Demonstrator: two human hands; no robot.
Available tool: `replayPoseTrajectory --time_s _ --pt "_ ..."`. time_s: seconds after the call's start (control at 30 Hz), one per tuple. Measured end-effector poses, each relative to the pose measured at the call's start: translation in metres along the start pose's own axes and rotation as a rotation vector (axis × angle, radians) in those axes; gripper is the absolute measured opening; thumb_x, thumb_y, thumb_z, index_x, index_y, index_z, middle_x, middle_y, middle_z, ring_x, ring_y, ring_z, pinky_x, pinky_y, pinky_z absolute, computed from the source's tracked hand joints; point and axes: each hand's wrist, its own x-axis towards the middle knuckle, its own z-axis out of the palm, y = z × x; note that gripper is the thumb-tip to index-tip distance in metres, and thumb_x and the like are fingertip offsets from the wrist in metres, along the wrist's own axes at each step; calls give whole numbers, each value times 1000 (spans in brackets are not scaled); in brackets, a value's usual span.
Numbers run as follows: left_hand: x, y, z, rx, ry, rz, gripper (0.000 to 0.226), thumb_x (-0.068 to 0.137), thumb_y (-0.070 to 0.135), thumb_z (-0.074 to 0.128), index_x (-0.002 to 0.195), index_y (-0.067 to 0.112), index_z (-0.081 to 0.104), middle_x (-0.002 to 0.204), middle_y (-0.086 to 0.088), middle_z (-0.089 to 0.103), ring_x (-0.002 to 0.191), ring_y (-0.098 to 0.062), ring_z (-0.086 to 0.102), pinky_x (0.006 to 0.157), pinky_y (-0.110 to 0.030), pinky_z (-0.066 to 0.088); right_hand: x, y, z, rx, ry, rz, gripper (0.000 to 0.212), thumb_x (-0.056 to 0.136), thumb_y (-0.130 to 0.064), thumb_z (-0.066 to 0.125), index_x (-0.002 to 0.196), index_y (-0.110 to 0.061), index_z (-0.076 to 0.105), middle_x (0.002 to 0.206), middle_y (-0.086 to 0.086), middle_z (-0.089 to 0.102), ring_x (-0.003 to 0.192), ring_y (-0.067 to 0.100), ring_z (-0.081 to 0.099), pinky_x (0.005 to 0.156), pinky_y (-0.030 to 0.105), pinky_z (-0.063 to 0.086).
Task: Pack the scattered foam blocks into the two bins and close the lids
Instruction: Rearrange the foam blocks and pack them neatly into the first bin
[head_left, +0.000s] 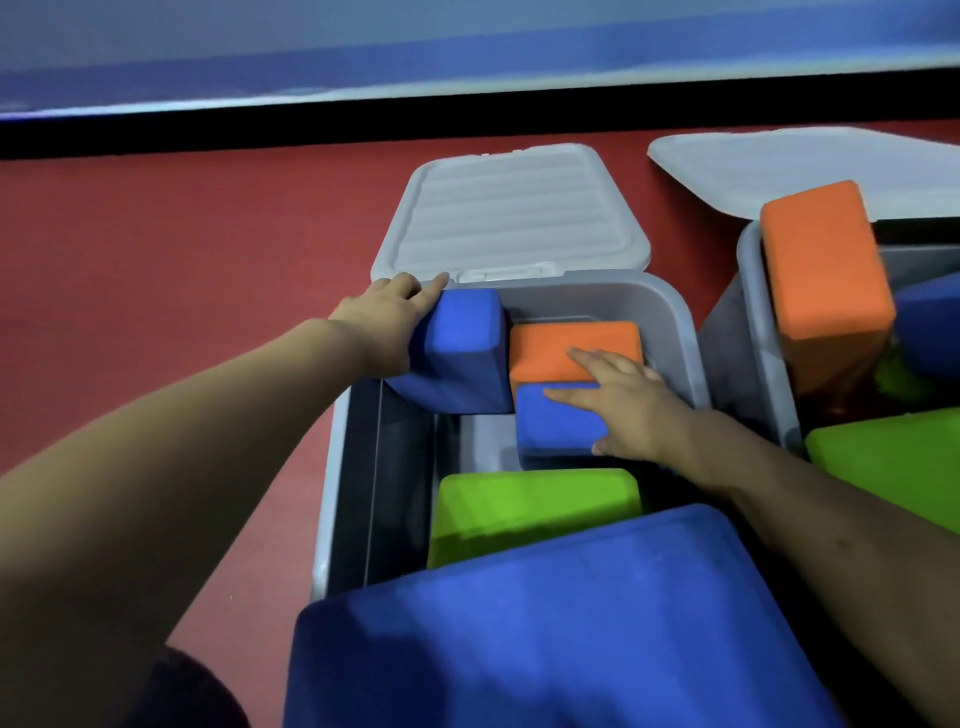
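Listing near to far, packing under way — nearest, a large blue block (545, 634) lies tilted across the near end of the left bin (332, 499), not yet seated. Behind it, a green block (530, 506) lies lower inside.

Mid-bin: right hand (628, 410), fingers spread and straight, presses flat on a small blue block (556, 421), fingertips reaching onto the orange block (561, 348) just beyond — likely pushing both down to make room.

Far left corner: left hand (389, 322) grips the outer end of a blue block (457, 353) perched on the rim, fingers curled over its top edge, seemingly steering it in beside the orange one.

Beyond: open lid (509, 213) hinged back on the red floor (156, 249).

Right: second bin (750, 270), overfilled, a tall orange block (826, 265) standing up; its lid (810, 161) open behind.
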Motion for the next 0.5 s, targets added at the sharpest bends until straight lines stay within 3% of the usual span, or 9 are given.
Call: replayPoseTrajectory --time_s 0.07,0.2,0.5 --pt "0 4 6 91 1 0 114 80 29 70 150 23 -18 146 -4 23 134 -27 25 102 -48 40 -1 0 -2 2 -7 4 82 80 -37 69 143 -52 19 158 -4 -13 145 20 -3 115 38 10" --pt "-6 17 31 29 27 -62 115 82 50 66 148 23 -24 159 -7 -3 147 -28 1 115 -60 6 0 0 -2 37 -19 3 82 79 -38 70 142 -53 20 158 -7 -13 145 18 -3 114 38 10" --pt "3 27 60 52 6 -147 105 88 60 50 146 22 -28 158 -10 -22 147 -29 -15 112 -64 -2 7 -1 -1 98 3 31 77 73 -41 74 136 -57 32 157 -12 -7 143 19 0 113 42 11"
